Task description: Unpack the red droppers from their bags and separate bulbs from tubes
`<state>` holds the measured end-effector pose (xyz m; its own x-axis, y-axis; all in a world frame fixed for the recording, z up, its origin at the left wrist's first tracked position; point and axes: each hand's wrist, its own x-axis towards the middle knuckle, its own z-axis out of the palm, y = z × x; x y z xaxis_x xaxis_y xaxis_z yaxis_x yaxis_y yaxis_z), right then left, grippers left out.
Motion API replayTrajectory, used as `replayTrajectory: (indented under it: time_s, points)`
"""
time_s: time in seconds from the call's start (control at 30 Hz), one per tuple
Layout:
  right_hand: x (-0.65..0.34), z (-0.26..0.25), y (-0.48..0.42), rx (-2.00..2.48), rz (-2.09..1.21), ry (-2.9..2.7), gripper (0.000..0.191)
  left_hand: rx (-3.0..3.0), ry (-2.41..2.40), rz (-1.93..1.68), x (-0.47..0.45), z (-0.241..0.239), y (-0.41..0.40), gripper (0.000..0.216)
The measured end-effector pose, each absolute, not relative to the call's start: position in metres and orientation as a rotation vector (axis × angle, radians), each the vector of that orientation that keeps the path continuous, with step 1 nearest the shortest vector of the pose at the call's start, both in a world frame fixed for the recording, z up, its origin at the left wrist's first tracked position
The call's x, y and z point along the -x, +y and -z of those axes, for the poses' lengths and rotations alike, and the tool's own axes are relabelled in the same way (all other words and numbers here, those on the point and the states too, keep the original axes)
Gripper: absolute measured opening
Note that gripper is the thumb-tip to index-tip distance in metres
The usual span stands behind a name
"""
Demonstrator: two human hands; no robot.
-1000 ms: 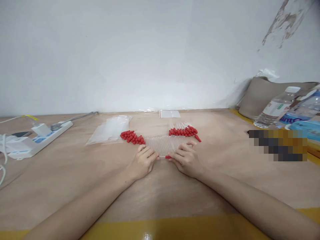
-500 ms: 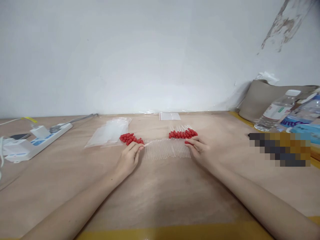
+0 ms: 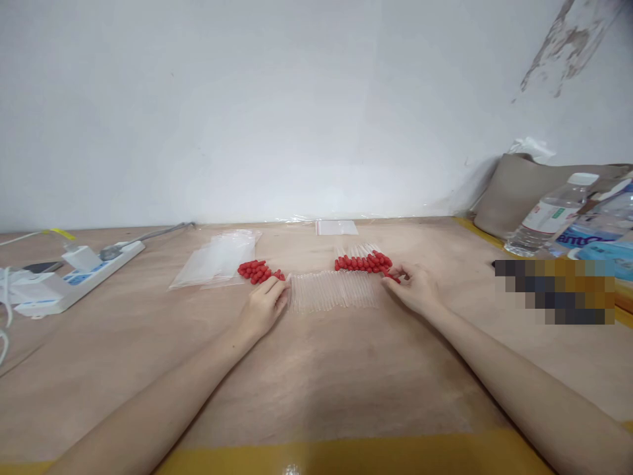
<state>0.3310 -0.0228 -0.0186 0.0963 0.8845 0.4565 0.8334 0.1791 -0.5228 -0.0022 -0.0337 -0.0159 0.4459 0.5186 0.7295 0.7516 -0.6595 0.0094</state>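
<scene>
A row of thin clear tubes (image 3: 333, 291) lies side by side between my hands. My left hand (image 3: 262, 307) is closed in a pinch at the row's left end, beside a loose pile of red rubber bulbs (image 3: 253, 270); whatever is between its fingertips is hidden. My right hand (image 3: 418, 287) pinches a red rubber bulb (image 3: 394, 278) at the right end of the row. Whether a tube is fitted to that bulb cannot be made out. Just behind the row, red-bulbed droppers (image 3: 362, 262) lie together, clear stems pointing toward the wall.
Clear plastic bags (image 3: 215, 260) lie at the left, and a small zip bag (image 3: 337, 227) sits by the wall. On the far left is a power strip (image 3: 93, 280) with plugs. A water bottle (image 3: 554, 218) and a grey-brown container (image 3: 502, 198) stand at the right.
My right hand has moved right, off the tube row, with a red rubber bulb in its fingers. The clear tube seen at my left fingertips no longer shows distinctly.
</scene>
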Motion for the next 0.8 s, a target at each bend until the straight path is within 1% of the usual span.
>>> replayTrajectory:
  time_s: [0.1,0.2,0.37,0.47,0.57,0.7,0.8]
  points:
    - [-0.33,0.021,-0.023,1.671,0.059,-1.799,0.016,2.422,-1.066,0.995,0.0,0.016,-0.035,0.015]
    - [-0.329,0.023,-0.023,1.716,0.2,-1.841,0.016,2.494,-1.053,1.043,-0.002,0.016,-0.037,0.014]
    - [-0.331,0.024,-0.023,1.726,0.29,-1.872,0.018,2.587,-1.096,1.075,-0.004,0.017,-0.044,0.015]
    - [-0.331,0.023,-0.022,1.736,0.244,-1.807,0.021,2.627,-1.138,1.037,-0.004,0.016,-0.045,0.018]
    - [-0.331,0.017,-0.019,1.738,0.131,-1.683,0.025,2.67,-1.152,1.003,-0.003,0.015,-0.046,0.019]
    - [-0.327,-0.003,-0.006,1.79,-0.078,-1.577,0.029,2.7,-1.175,1.016,-0.003,0.015,-0.047,0.022]
    - [-0.32,-0.021,0.011,1.939,-0.087,-1.573,0.035,2.654,-1.174,1.066,-0.002,0.016,-0.047,0.024]
